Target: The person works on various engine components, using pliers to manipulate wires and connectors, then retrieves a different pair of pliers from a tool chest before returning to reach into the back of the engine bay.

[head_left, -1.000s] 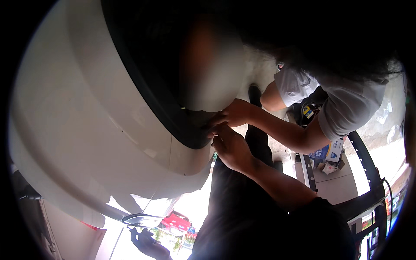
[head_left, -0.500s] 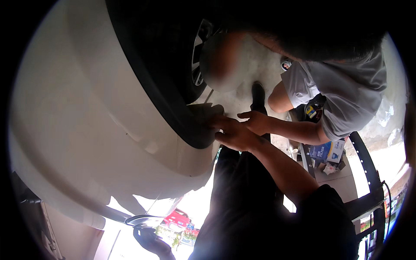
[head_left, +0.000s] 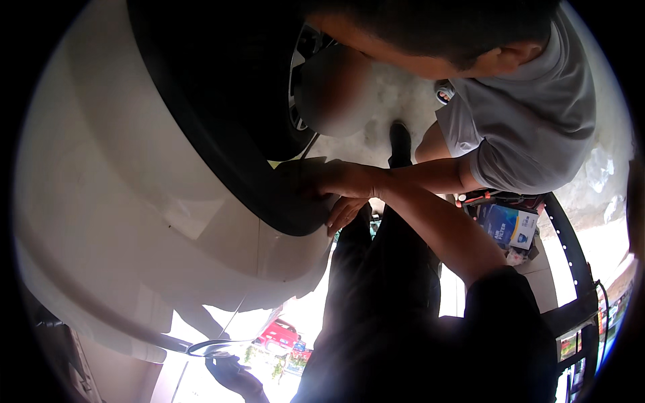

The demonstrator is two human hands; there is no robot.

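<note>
A white car bumper (head_left: 127, 181) with black wheel-arch trim (head_left: 201, 141) fills the left side. My right hand (head_left: 353, 178) reaches to the trim's lower end. Its fingers go into the dark by the wheel, so their tips are hidden. Low on the left, my left hand (head_left: 233, 374) is curled at the bumper's far edge, beside a thin curved rim; it is dark there. A co-worker's forearm (head_left: 437, 176) crosses behind my right wrist, and that person's hand (head_left: 346, 212) lies below mine with fingers against the bumper's corner.
The wheel (head_left: 297, 94) stands in the arch at the top. A co-worker in a grey shirt (head_left: 537, 121) leans in from the upper right. Behind are a blue-and-white box (head_left: 508, 225) and a black perforated metal frame (head_left: 568, 245). A red car (head_left: 279, 334) is outside.
My right hand has moved left, deeper behind the trim. The co-worker leans in closer, with their hand now below mine. The bumper has shifted slightly left in view. My left hand stays at its edge.
</note>
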